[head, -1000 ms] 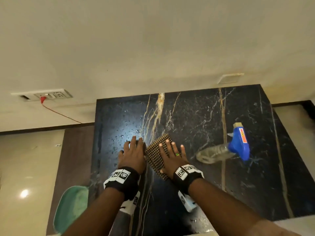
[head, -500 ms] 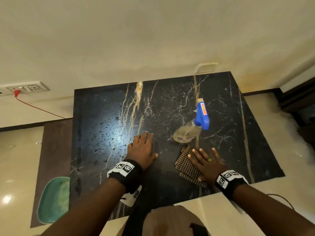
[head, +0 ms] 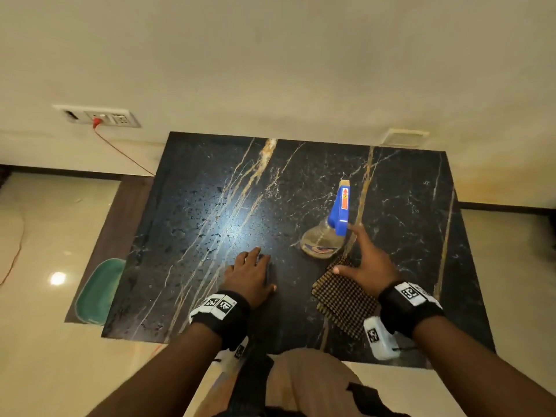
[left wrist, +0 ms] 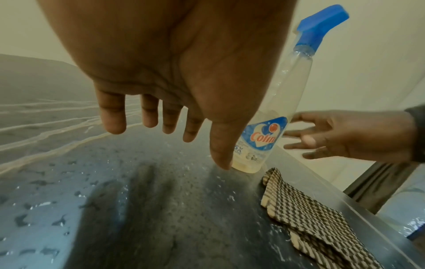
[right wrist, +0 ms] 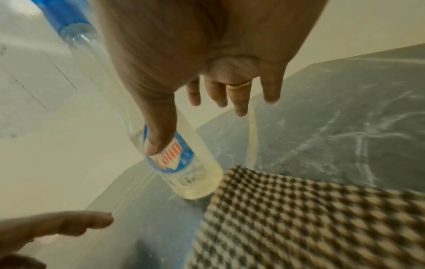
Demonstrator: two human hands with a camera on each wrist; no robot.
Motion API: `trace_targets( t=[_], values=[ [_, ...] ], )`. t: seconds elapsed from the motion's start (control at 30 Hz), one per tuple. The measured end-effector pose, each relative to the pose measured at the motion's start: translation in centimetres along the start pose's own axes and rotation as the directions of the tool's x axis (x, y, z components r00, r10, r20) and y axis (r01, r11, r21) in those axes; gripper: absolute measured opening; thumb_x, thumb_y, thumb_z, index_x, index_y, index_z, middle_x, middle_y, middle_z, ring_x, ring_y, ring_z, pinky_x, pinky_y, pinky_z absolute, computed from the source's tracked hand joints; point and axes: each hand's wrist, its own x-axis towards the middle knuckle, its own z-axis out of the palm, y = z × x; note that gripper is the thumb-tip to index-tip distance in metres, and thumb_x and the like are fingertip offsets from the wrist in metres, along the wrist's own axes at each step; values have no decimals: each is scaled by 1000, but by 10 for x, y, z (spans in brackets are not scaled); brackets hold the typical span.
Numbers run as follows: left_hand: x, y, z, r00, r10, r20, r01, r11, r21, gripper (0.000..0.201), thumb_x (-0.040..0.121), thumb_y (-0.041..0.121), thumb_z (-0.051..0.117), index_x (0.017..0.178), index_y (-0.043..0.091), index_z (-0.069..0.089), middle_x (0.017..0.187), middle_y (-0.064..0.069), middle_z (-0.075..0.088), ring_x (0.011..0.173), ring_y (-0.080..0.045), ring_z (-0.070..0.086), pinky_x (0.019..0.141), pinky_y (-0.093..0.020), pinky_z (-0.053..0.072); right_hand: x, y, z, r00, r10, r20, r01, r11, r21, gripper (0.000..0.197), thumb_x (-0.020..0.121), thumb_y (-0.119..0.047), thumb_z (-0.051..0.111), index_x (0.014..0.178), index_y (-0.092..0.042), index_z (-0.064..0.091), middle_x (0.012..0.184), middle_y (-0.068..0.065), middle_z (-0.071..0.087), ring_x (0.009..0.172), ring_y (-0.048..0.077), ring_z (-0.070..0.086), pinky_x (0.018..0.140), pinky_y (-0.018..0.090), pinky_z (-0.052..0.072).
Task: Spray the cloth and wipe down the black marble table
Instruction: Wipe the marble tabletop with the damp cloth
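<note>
1. Cloth (head: 343, 299) lies folded on the black marble table (head: 192, 224) near its front edge, under the heel of the right hand (head: 368, 266), just beside the spray bottle (head: 326, 239).
2. Checked brown-and-cream weave on the cloth; clear plastic bottle with a blue trigger head stands upright; glossy dark stone with gold and white veins, beaded with droplets.
3. Right hand hovers with fingers spread and straight, holding nothing, its fingertips close by the bottle.
4. Left hand (head: 249, 278) is flat, fingers extended over the wet marble, left of the cloth and apart from it.
</note>
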Motion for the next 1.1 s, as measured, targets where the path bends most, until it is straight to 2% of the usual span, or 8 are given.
trace_targets(
  t=[0.07, 0.2, 0.4, 0.5, 0.6, 0.83, 1.0, 1.1],
  values=[
    [-3, 2, 5, 1000, 1, 6, -1, 1000, 12, 80, 90, 56, 57, 155, 30, 18, 166, 0, 4, 150, -32, 6, 116, -57, 21, 9, -22, -4, 996, -89, -20, 90, 988, 122, 111, 69, -26, 90, 150, -43, 17, 158, 4, 38, 139, 22, 43, 113, 40, 37],
    [-6, -4, 10, 1000, -1, 30, 1, 1000, -14, 77, 90, 55, 57, 154, 31, 21, 166, 0, 4, 151, -32, 3, 117, -59, 17, 26, -48, -1, 997, -54, -59, 68, 962, 263, 53, 73, -14, 87, 119, -25, 61, 108, -9, 68, 108, 18, 66, 91, 31, 51],
    [-9, -34, 10, 999, 37, -1, -38, 999, -12, 72, 91, 54, 56, 152, 30, 27, 165, -2, 9, 149, -31, 10, 117, -55, 24, 55, -107, 33, 994, -101, -46, 110, 959, 260, 42, 74, -18, 87, 101, -35, 60, 93, -9, 68, 92, 16, 66, 85, 31, 52],
    [-11, -52, 10, 999, 48, -15, -49, 999, -16, 68, 90, 53, 57, 150, 30, 33, 164, -3, 14, 147, -31, 13, 115, -54, 29, 79, -152, 62, 990, -143, 1, 137, 951, 277, 31, 75, -24, 85, 93, -34, 62, 95, -8, 69, 91, 16, 67, 81, 29, 52],
    [-15, -70, 10, 999, 34, -30, -34, 999, -21, 63, 89, 52, 57, 146, 29, 40, 162, -3, 19, 146, -30, 15, 113, -52, 31, 100, -196, 90, 982, -189, 10, 177, 939, 296, 38, 76, -18, 84, 108, -22, 64, 104, -7, 70, 94, 14, 67, 75, 21, 49],
    [-18, -88, 4, 997, 26, -67, -26, 1000, -6, 59, 90, 52, 55, 143, 28, 43, 157, -3, 26, 143, -31, 20, 108, -52, 29, 132, -256, 127, 972, -231, 52, 205, 932, 300, 53, 75, -20, 85, 121, -31, 61, 111, -8, 68, 99, 17, 65, 90, 30, 53],
    [-8, -83, 2, 993, 87, -76, -86, 996, 23, 58, 90, 54, 55, 141, 28, 45, 156, -4, 27, 140, -31, 24, 109, -51, 32, 130, -227, 118, 955, -250, 157, 203, 943, 263, 76, 76, -40, 79, 142, -35, 41, 138, 0, 60, 122, 23, 59, 101, 40, 50],
    [4, -71, 3, 990, 130, -61, -129, 991, 29, 60, 89, 54, 55, 142, 29, 44, 157, -4, 24, 141, -32, 23, 109, -54, 30, 115, -164, 93, 955, -211, 210, 183, 973, 143, 54, 95, -21, 64, 146, -26, 46, 144, 6, 56, 127, 24, 56, 108, 40, 45]
  ],
)
